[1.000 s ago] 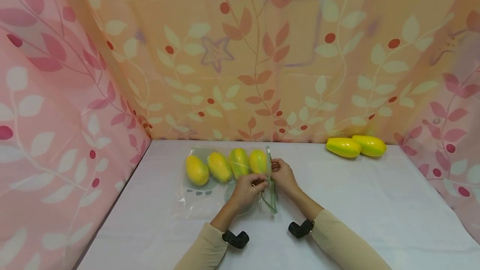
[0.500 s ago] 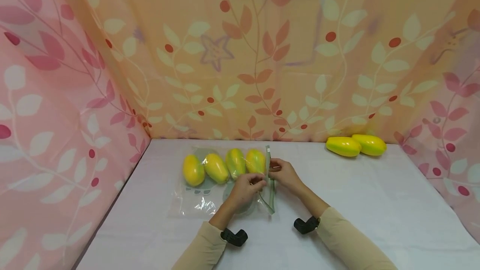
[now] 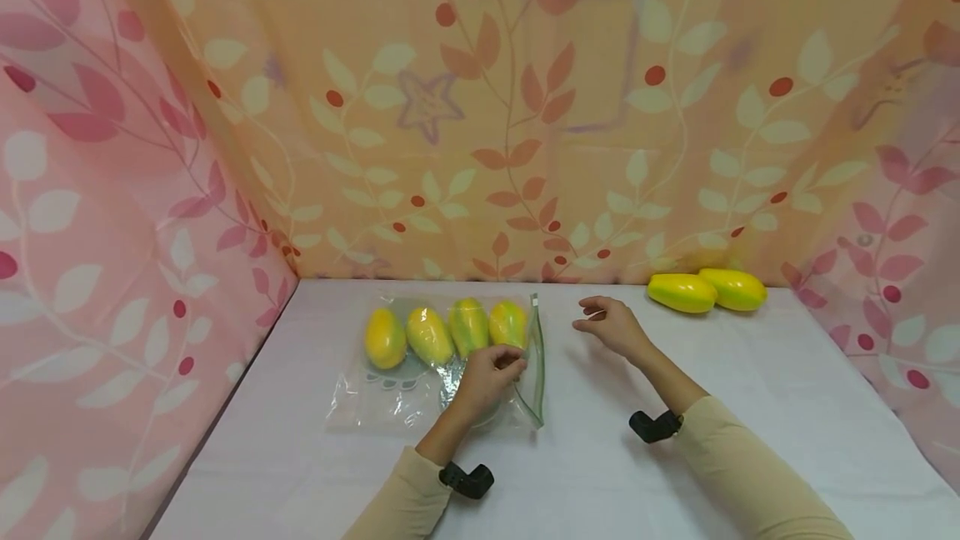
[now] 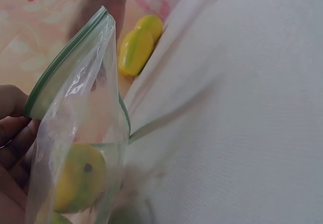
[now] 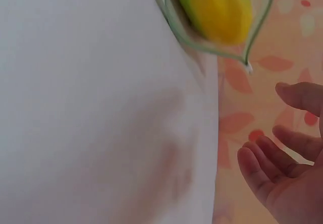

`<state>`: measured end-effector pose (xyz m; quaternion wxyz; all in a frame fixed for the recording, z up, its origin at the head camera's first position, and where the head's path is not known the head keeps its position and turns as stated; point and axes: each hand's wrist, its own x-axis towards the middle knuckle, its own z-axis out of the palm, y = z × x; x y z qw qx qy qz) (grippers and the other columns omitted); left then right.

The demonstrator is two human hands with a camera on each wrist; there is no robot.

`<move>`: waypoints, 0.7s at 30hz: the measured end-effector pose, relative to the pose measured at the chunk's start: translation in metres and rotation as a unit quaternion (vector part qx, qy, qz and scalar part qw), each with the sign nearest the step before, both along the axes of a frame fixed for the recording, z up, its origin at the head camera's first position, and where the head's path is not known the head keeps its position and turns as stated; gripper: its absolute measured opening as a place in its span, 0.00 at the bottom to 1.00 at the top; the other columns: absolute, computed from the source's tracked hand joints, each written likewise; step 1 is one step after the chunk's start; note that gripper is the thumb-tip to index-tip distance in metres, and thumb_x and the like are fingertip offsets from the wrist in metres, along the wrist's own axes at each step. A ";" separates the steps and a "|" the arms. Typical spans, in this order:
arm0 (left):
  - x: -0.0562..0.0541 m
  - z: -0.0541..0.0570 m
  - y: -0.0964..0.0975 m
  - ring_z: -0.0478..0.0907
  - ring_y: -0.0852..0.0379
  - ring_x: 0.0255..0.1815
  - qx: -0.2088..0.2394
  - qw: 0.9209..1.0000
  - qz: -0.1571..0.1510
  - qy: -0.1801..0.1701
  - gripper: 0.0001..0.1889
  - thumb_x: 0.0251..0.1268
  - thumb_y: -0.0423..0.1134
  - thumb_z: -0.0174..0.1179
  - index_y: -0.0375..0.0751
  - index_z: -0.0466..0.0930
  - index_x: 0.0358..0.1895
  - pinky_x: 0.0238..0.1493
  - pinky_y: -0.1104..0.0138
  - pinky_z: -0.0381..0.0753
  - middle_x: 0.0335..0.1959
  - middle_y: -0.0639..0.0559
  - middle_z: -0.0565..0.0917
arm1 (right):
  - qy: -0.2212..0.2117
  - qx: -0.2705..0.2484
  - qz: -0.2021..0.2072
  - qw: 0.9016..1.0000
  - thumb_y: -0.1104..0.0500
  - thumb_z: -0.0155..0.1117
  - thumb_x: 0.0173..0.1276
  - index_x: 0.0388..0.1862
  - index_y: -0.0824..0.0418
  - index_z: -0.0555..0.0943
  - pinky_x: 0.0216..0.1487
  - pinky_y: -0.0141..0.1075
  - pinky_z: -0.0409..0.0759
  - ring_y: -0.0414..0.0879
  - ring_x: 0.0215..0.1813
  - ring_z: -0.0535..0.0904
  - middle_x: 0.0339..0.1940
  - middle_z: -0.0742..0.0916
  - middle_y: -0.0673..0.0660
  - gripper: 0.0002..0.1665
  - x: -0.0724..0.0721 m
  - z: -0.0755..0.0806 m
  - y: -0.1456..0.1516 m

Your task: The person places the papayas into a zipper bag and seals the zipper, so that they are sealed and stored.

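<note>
A clear zip-lock bag [image 3: 352, 407] with a green zip edge [image 3: 539, 382] lies on the table, its mouth facing right and parted. Several yellow-green fruits [image 3: 429, 335], papaya-like in shape, sit in a row inside it. My left hand [image 3: 487, 382] pinches the bag at its mouth between thumb and fingers; in the left wrist view the fingers [image 4: 12, 133] are at the green strip. Right of the mouth, my right hand [image 3: 615, 327] is apart from the bag, fingers loosely bent and holding nothing. Through the open mouth one fruit [image 5: 217, 12] shows in the right wrist view.
Two more yellow-green fruits [image 3: 682, 293] lie touching at the back right of the white table [image 3: 585, 473], against the orange leaf-patterned curtain [image 3: 480, 148]. Pink patterned curtains [image 3: 97, 290] stand along both sides.
My right hand has let go of the bag's mouth and moved right, away from it. The mouth now gapes wider. My left hand has stayed on the bag.
</note>
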<state>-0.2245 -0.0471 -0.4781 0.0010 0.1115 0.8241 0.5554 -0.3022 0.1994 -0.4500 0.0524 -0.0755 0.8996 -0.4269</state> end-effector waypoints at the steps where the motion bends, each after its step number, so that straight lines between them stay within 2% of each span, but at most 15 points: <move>1: 0.000 -0.001 0.000 0.78 0.64 0.31 0.000 1.000 0.000 -0.002 0.11 0.65 0.36 0.61 0.33 0.84 0.45 0.33 0.76 0.77 0.35 0.46 0.86 | 0.003 0.010 -0.004 1.000 0.55 0.67 0.65 0.62 0.70 0.74 0.52 0.46 0.82 0.59 0.54 0.79 0.57 0.81 0.70 0.31 -0.001 0.001 0.005; 9: 0.001 -0.004 0.000 0.78 0.64 0.32 -0.006 1.000 0.006 0.008 0.11 0.65 0.38 0.61 0.35 0.85 0.45 0.34 0.76 0.77 0.35 0.47 0.86 | 0.025 0.079 -0.013 0.996 0.53 0.65 0.67 0.63 0.71 0.73 0.53 0.48 0.81 0.60 0.54 0.76 0.57 0.80 0.72 0.32 -0.008 0.010 0.037; 14: 0.001 -0.005 0.000 0.77 0.64 0.32 0.000 1.000 0.001 0.012 0.11 0.65 0.37 0.61 0.34 0.84 0.45 0.34 0.76 0.78 0.35 0.47 0.86 | 0.041 0.115 -0.019 0.992 0.53 0.64 0.67 0.62 0.72 0.73 0.57 0.52 0.77 0.63 0.55 0.74 0.58 0.78 0.73 0.32 -0.011 0.017 0.056; 21: 0.002 -0.003 0.000 0.77 0.65 0.32 0.004 1.000 0.001 0.012 0.11 0.65 0.38 0.61 0.34 0.85 0.45 0.33 0.77 0.77 0.35 0.47 0.86 | 0.068 0.178 -0.030 0.981 0.51 0.64 0.67 0.62 0.73 0.72 0.60 0.59 0.73 0.67 0.55 0.74 0.56 0.78 0.75 0.32 -0.014 0.024 0.078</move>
